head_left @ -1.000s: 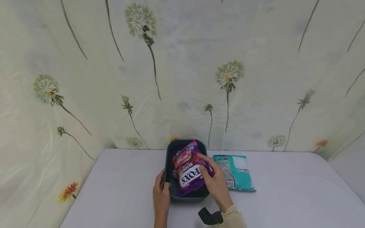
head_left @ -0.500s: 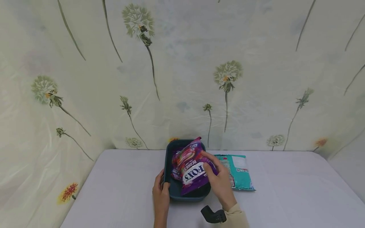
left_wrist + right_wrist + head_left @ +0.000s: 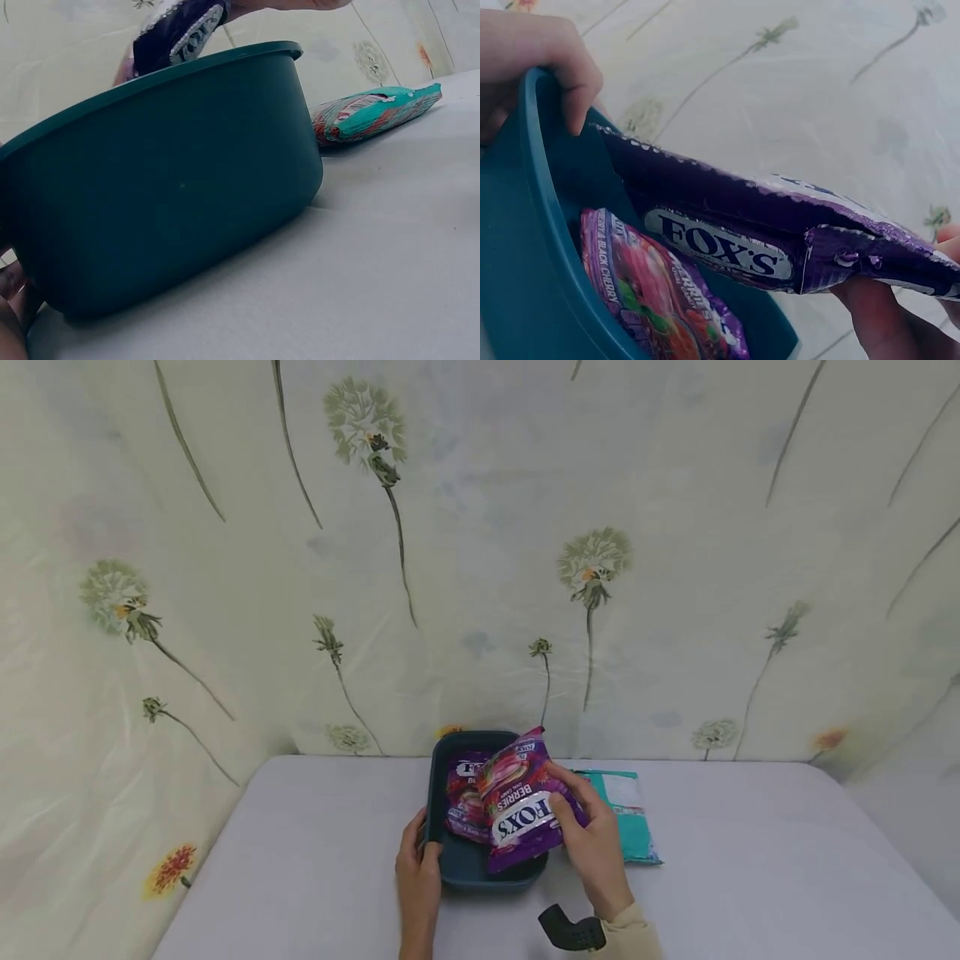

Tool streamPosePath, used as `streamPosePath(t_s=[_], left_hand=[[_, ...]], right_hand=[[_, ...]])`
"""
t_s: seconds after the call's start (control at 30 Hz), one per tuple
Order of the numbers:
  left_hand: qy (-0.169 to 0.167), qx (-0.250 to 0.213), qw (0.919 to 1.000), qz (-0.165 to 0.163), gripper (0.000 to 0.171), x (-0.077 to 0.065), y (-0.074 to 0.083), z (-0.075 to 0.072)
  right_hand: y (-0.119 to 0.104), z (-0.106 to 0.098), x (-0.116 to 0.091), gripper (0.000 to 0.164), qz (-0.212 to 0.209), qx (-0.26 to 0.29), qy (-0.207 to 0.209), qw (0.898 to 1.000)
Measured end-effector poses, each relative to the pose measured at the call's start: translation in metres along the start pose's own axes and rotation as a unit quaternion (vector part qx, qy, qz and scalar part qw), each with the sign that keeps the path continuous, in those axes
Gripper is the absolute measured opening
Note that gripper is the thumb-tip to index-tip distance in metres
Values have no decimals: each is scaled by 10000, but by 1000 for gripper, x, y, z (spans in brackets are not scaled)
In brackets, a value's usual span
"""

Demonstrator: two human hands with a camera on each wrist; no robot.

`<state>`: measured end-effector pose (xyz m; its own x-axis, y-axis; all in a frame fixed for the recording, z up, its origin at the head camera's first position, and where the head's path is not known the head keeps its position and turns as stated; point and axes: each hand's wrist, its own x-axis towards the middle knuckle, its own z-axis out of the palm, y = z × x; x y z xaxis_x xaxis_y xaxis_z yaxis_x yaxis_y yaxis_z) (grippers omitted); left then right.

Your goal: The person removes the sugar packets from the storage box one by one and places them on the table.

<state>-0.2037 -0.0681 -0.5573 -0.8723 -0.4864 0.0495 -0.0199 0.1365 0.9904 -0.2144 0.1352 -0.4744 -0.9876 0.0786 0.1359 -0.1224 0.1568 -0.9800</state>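
Observation:
In the head view my left hand (image 3: 418, 868) grips the left wall of a dark teal plastic tub (image 3: 491, 885), and the right wrist view shows a digit hooked over the rim. My right hand (image 3: 596, 852) pinches the right side of a purple Fox's Berries candy bag (image 3: 517, 802). That bag is held tilted over the tub's right part. Beneath it, a second purple candy bag (image 3: 656, 292) lies inside the tub. From the left wrist, the tub's outer wall (image 3: 172, 172) hides most of the inside, and only part of the held bag (image 3: 176, 37) shows above the rim.
A turquoise snack packet (image 3: 636, 822) lies on the white-covered table (image 3: 750, 860), right of the tub and partly behind my right hand. A black curved strap piece (image 3: 572, 931) sits by the right wrist. A flower-printed sheet (image 3: 480, 568) rises behind the table.
My right hand has moved rightward with the candy bag, uncovering more of the bag inside the tub. The left hand keeps its grip on the tub. The view has shifted slightly.

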Motion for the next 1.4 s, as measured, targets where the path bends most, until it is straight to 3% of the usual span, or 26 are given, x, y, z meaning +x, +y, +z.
streamPosePath(t_s=[0.4,0.6,0.87,1.4], left_hand=[[-324,-146,9994,0,49,3,-1,2],[-211,-159,9996,63,48,7,-1,-1],[-184,-179,9997,24,48,9,1,-2],[-164,-211,9996,-81,48,2,0,1]], right_hand=[[8,-6,-2,38,348,567,518,9964],[13,-12,0,38,146,619,749,9952],[20,-25,1,39,148,611,755,9952],[30,-45,-3,38,-142,318,1102,9933]])
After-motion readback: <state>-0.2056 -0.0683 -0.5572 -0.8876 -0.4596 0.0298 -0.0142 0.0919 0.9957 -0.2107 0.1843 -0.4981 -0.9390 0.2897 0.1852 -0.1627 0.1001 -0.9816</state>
